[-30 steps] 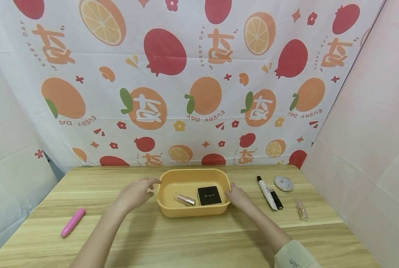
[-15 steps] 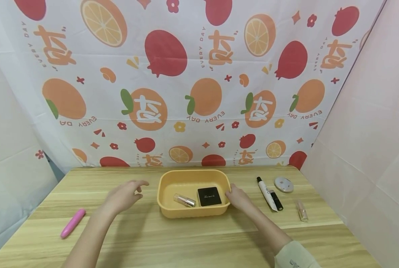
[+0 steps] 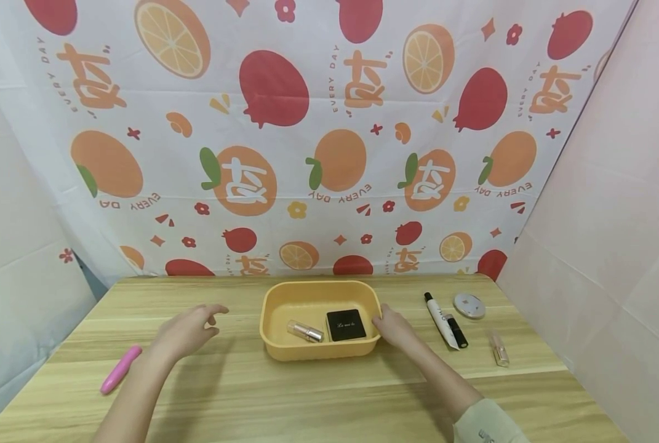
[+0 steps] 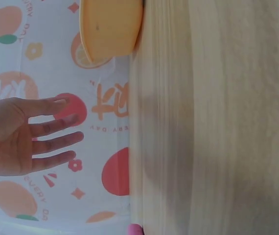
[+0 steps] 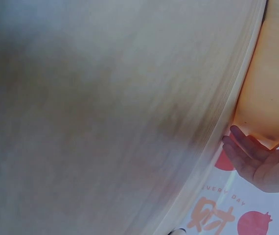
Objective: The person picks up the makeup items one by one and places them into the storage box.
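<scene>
The yellow plastic bin (image 3: pixel 320 351) stands mid-table. In it lie a lipstick (image 3: pixel 306 331) with a clear cap and a square black case (image 3: pixel 346 324). My right hand (image 3: pixel 394 326) grips the bin's right wall, thumb over the rim; in the right wrist view its fingers (image 5: pixel 242 152) lie along the outside of that wall. To the left of the bin, my left hand (image 3: pixel 187 331) hovers above the table and holds nothing. The left wrist view shows its fingers (image 4: pixel 56 144) extended and apart. Nearest to it is a slim pink tube-shaped item (image 3: pixel 121 370), partly behind the forearm.
On the right lie a white tube (image 3: pixel 442 321) with a black cap, a short black cosmetic tube (image 3: pixel 457 331), a round silvery compact (image 3: pixel 469 305) and a pale pink lipstick (image 3: pixel 498 349). A fruit-print cloth (image 3: pixel 307 221) hangs behind the wooden table (image 3: pixel 307 406).
My left hand has drawn away from the bin's left end, moving left and slightly down toward the pink item. The right hand and the bin stay put.
</scene>
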### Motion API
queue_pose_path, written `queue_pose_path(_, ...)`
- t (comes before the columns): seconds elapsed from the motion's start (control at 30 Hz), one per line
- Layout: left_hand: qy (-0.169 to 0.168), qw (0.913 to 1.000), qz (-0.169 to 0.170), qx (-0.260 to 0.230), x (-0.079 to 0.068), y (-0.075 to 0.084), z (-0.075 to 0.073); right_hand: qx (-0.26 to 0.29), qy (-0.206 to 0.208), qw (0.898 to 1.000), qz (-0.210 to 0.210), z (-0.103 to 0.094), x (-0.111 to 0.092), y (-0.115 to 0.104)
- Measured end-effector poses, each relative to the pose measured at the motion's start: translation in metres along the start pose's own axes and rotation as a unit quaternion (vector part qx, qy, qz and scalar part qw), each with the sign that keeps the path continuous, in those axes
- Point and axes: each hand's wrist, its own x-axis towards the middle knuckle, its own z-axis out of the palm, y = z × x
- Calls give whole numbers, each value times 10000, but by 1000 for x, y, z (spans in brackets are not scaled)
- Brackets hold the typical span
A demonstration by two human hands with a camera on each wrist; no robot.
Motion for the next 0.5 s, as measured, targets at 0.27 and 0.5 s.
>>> queue_pose_path(0.27,-101,9999,-73,-37,-6,-10,-1,-48,4,10000,-7,-1,-1,-1)
queue_pose_path(0.5,-214,9994,-248,-113,-9,-21,-2,-124,11,9999,-8,-2,0,-3)
